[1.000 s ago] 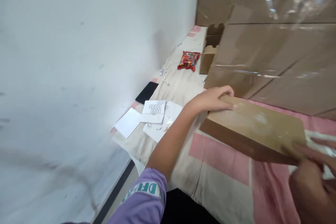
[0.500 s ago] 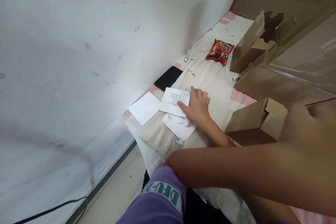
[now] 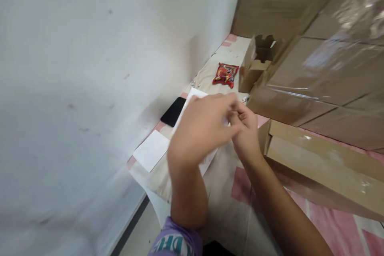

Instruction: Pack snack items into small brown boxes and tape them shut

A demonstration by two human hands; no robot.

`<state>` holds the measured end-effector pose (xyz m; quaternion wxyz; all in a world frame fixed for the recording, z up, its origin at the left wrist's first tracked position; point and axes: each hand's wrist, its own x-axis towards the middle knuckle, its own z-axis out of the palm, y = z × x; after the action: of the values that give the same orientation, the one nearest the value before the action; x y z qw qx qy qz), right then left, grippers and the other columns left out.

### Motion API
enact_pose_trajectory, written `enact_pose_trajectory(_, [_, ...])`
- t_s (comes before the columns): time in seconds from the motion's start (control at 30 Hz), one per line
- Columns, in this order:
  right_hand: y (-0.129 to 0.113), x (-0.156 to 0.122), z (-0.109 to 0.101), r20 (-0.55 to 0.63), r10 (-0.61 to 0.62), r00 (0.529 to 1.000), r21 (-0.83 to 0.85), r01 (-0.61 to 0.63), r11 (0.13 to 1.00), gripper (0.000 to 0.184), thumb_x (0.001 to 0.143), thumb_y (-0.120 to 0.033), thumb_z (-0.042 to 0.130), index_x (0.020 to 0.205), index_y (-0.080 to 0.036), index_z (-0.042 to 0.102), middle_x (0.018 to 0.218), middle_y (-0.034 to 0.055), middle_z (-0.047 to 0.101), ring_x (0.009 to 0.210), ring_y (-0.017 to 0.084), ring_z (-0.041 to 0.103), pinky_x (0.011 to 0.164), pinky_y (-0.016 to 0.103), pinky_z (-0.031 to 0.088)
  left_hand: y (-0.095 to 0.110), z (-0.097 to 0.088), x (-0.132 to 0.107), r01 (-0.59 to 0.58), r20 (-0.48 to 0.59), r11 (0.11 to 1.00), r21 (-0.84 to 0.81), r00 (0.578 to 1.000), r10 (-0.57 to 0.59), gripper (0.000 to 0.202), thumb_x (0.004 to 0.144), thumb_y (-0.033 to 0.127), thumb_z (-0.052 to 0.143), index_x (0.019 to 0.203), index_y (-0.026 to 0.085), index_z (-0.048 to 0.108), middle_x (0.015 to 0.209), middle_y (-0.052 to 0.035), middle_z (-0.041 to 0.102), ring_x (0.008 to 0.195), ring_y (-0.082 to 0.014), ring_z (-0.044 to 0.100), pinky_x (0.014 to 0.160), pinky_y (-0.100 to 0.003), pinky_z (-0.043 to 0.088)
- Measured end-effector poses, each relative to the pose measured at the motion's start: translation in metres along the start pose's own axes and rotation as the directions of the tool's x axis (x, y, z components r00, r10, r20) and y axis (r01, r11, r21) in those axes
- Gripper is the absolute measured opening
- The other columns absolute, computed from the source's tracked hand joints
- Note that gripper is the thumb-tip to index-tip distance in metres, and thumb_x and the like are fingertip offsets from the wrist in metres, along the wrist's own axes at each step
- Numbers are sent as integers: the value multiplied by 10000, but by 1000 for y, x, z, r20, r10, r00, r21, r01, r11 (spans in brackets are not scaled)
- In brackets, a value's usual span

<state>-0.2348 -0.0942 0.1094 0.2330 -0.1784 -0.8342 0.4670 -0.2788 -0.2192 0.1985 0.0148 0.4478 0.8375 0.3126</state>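
My left hand (image 3: pixel 202 126), smeared by motion, arches over the papers with its fingers and thumb reaching to my right hand. Whether it holds anything is hidden. My right hand (image 3: pixel 246 126) has its fingers curled together, meeting the left fingertips; what they hold, if anything, does not show. Behind my left hand sticks out the edge of a white card (image 3: pixel 194 93), mostly covered. Below the hands, part of another white sheet (image 3: pixel 207 163) lies on the cloth. To the left is a blank white sheet (image 3: pixel 151 150), and a black phone (image 3: pixel 173 112) lies beside the wall.
A red snack packet (image 3: pixel 225 75) lies farther back, next to an open cardboard box (image 3: pixel 253 70). A longer cardboard box (image 3: pixel 318 164) sits on the right. Large taped cartons (image 3: pixel 300 76) line the back right, and a white wall (image 3: pixel 90 88) the left.
My left hand has swung in from the right over the papers to meet my right hand. The right hand has moved right, its fingers now curled. The card sits higher. The view has shifted.
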Motion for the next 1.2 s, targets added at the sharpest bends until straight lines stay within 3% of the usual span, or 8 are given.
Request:
enact_pose_trajectory(0.1, [-8, 1, -13, -172, 25, 985, 441, 54, 896, 151, 960, -354, 543, 994, -226, 614, 725, -22, 535, 650, 143, 511, 626, 279, 442, -15, -5, 2, 128, -120, 990, 56, 985, -120, 245, 820, 307, 788, 1010, 265, 638, 1050, 18, 679, 1014, -219, 640, 870, -389, 485])
enact_pose_trajectory(0.2, [-12, 0, -19, -157, 62, 986, 590, 43, 806, 122, 929, -346, 592, 917, -229, 622, 680, -38, 513, 632, 136, 496, 616, 269, 419, -14, 2, 8, 160, -199, 985, 71, 970, -143, 329, 837, 319, 781, 1139, 309, 650, 1192, 9, 669, 1112, -232, 627, 913, -387, 476])
enact_pose_trajectory(0.33, [-15, -3, -23, -106, -1, 994, 603, 65, 795, 137, 927, -329, 588, 899, -214, 658, 823, -3, 627, 780, 153, 574, 720, 284, 455, -4, 12, 13, 126, -209, 992, 28, 971, -118, 217, 891, 307, 718, 1106, 305, 686, 1187, 17, 697, 1089, -212, 648, 891, -355, 489])
enact_pose_trajectory(0.43, [-16, -3, -24, -109, -29, 994, 598, 89, 797, 160, 938, -334, 576, 900, -212, 672, 811, -2, 626, 800, 162, 580, 742, 296, 453, 2, 15, 15, 123, -202, 992, -11, 972, -123, 168, 897, 271, 687, 1060, 303, 715, 1124, 24, 725, 983, -193, 667, 858, -345, 499])
enact_pose_trajectory(0.8, [-13, -4, -20, -124, 12, 992, 545, 58, 836, 189, 938, -328, 565, 894, -204, 700, 796, 13, 670, 718, 169, 596, 640, 290, 424, 4, 21, 18, 84, -230, 996, -24, 969, -87, 118, 881, 170, 601, 934, 255, 663, 906, 20, 701, 871, -170, 649, 793, -321, 489])
enact_pose_trajectory(0.97, [-13, -5, -15, -131, 19, 991, 556, 58, 829, 173, 943, -302, 541, 920, -213, 688, 767, -6, 642, 688, 157, 562, 629, 288, 408, 4, 20, 18, 179, -212, 982, 60, 964, -163, 170, 866, 221, 654, 1032, 253, 663, 1032, -3, 677, 959, -193, 629, 805, -340, 468])
enact_pose_trajectory(1.07, [-14, -6, -13, -130, -7, 992, 568, 80, 819, 171, 952, -295, 523, 886, -214, 659, 759, -10, 621, 724, 159, 570, 670, 291, 429, 4, 19, 18, 161, -205, 984, 76, 968, -143, 138, 876, 211, 633, 993, 259, 689, 1096, -3, 682, 1008, -197, 627, 820, -339, 460])
enact_pose_trajectory(1.2, [-14, -6, -12, -121, -6, 993, 574, 75, 815, 178, 956, -305, 510, 837, -223, 615, 689, -19, 559, 742, 170, 575, 686, 292, 442, 5, 20, 19, 137, -193, 989, 60, 974, -123, 138, 873, 193, 609, 945, 267, 700, 1064, 10, 708, 915, -183, 635, 795, -334, 458])
